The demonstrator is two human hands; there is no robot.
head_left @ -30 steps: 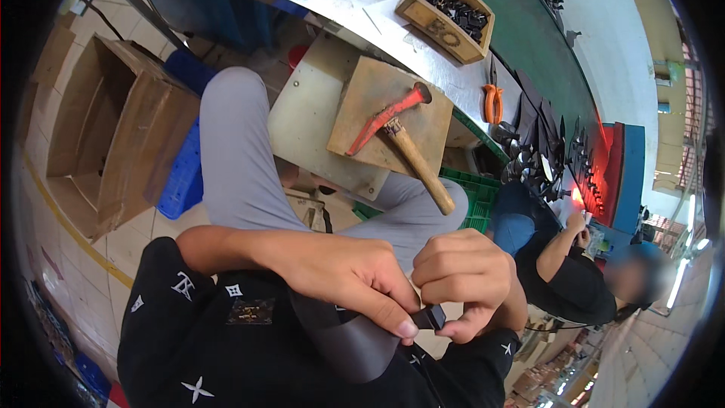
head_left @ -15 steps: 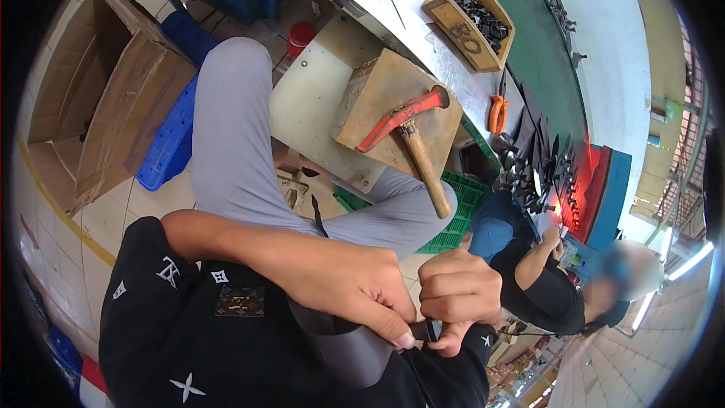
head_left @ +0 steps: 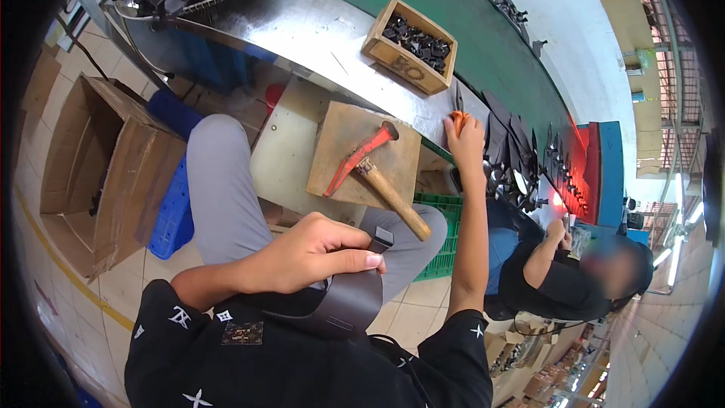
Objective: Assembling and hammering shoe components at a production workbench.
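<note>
Cardboard makes up the open box at the far left on the tiled floor, with a blue crate just beside it. Next comes the person's grey-trousered knee, and below it the left hand, its grip closed over a dark grey leather strap that curves down toward the black shirt, the thumb pressed along the strap's upper edge. Beyond the hand, a wooden block sits on the small worktop, carrying a hammer with an orange-red head and a pale wooden handle. Further back a wooden tray of small dark parts rests on the steel worktop. To the right, the right hand reaches out at full stretch, its fingers curled onto orange-handled scissors at the steel edge; how tightly the grip closes I cannot tell. Farthest right, a co-worker in black sits bent over dark leather pieces
</note>
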